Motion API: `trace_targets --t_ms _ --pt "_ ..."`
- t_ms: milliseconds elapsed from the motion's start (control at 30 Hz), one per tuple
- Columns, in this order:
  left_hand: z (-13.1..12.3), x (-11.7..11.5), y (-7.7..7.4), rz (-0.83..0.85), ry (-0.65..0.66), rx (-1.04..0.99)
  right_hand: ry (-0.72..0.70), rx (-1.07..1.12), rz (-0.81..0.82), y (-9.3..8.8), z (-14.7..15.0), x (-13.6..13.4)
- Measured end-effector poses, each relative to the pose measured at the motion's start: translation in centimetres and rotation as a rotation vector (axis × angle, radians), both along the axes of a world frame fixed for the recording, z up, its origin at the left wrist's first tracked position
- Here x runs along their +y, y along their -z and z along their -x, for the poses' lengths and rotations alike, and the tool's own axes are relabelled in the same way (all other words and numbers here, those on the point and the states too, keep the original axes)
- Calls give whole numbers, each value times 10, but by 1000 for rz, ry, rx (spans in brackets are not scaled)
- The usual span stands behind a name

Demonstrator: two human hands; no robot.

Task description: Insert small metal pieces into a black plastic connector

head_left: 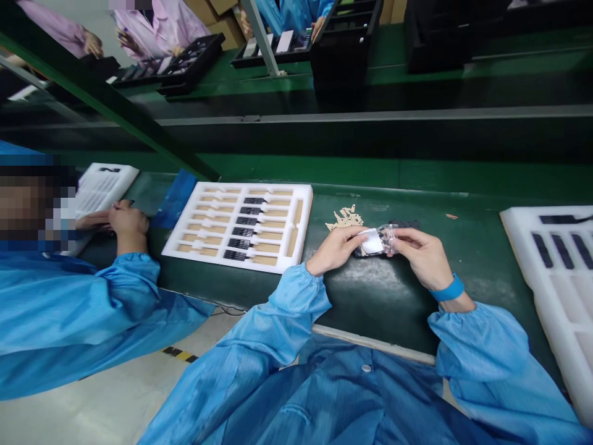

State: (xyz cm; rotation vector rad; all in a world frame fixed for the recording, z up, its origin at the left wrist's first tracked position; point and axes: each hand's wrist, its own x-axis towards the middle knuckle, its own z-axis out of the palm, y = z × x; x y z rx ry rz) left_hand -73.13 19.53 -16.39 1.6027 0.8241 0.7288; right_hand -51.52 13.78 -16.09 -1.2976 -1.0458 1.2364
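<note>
Between my two hands is a small clear plastic bag (372,242) with a white label and dark contents, held just over the green bench. My left hand (338,246) pinches its left end. The fingers of my right hand (424,250), which has a blue band at the wrist, are closed on the bag's right end. Behind my left hand lies a loose pile of small beige pieces (345,217). Small black pieces (405,224) are scattered beyond the bag, partly hidden by it and my right hand.
A white foam tray (300,232) with black parts in some slots sits at left. Another foam tray (521,232) stands at the right edge. A co-worker's hand (130,225) is at far left. Black trays (199,62) and more people line the opposite bench.
</note>
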Motion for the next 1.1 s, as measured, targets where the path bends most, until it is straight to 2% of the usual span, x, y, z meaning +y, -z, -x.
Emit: trace_targets --t_ms 100,267,333,467,533,667,800,933,1033,1100 --pt "-3 -1 5 17 -99 -14 13 50 -3 1 3 -2" --pt "-7 -4 13 65 -221 -35 -54 8 44 6 6 -3" --pt "-6 -3 13 64 -206 21 -43 -25 35 9 7 -2" --pt "-3 1 7 60 -56 75 -4 -100 17 12 6 1" --pt "2 2 3 58 -55 91 24 -98 19 12 4 2" --pt "22 -4 0 124 -234 116 44 -35 25 10 1 5" --pt "50 -22 -1 129 -293 183 -49 15 68 9 1 5" --pt "73 -44 -7 70 -332 331 -249 -59 134 7 -8 4" --pt "81 -58 -15 -110 -361 617 -392 -198 142 5 -20 5" --pt "83 -64 -22 -293 -370 764 -428 -413 56 5 -26 6"
